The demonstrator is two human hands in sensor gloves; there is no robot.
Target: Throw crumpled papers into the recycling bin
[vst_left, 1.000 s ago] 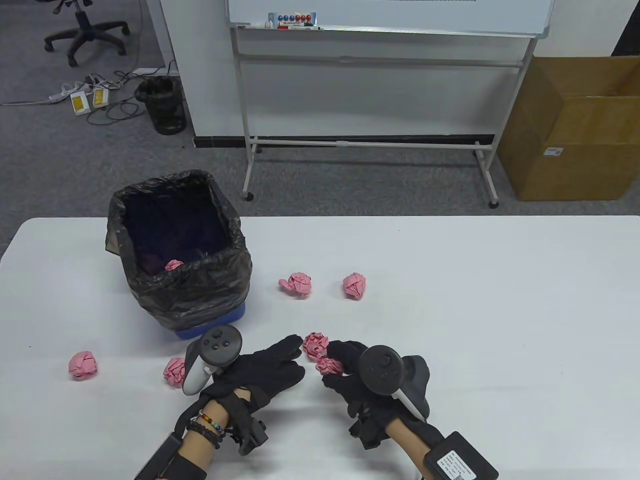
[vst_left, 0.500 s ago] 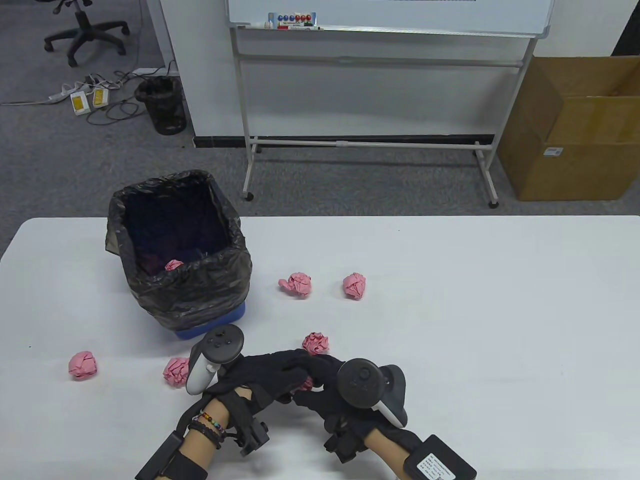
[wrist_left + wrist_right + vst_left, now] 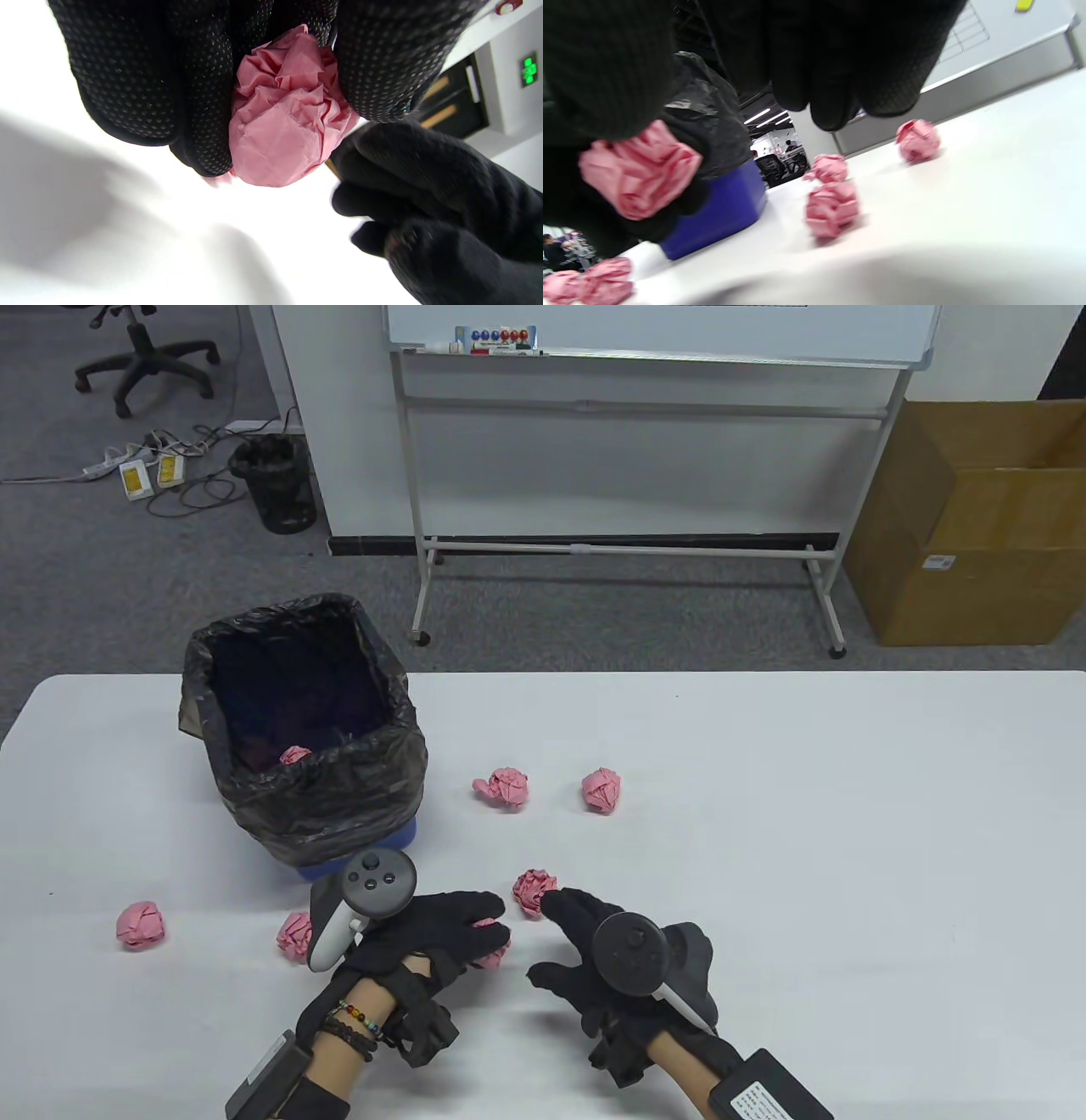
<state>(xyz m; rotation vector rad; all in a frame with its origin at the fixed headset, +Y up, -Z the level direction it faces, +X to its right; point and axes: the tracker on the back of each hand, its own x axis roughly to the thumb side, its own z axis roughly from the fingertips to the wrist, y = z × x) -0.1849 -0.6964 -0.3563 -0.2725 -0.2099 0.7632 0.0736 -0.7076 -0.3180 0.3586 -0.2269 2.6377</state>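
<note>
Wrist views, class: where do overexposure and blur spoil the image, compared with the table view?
Left wrist view: table blown out white, pink paper ball sharp. Right wrist view: right hand a dark blur, nearer paper ball soft. Table view: evenly lit, sharp.

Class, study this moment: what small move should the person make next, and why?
Probably lift the left hand toward the black-lined bin and drop its ball in. Its fingers already grip a pink paper ball, and the bin stands just beyond it. The right hand holds nothing, its fingertips near another ball.
</note>
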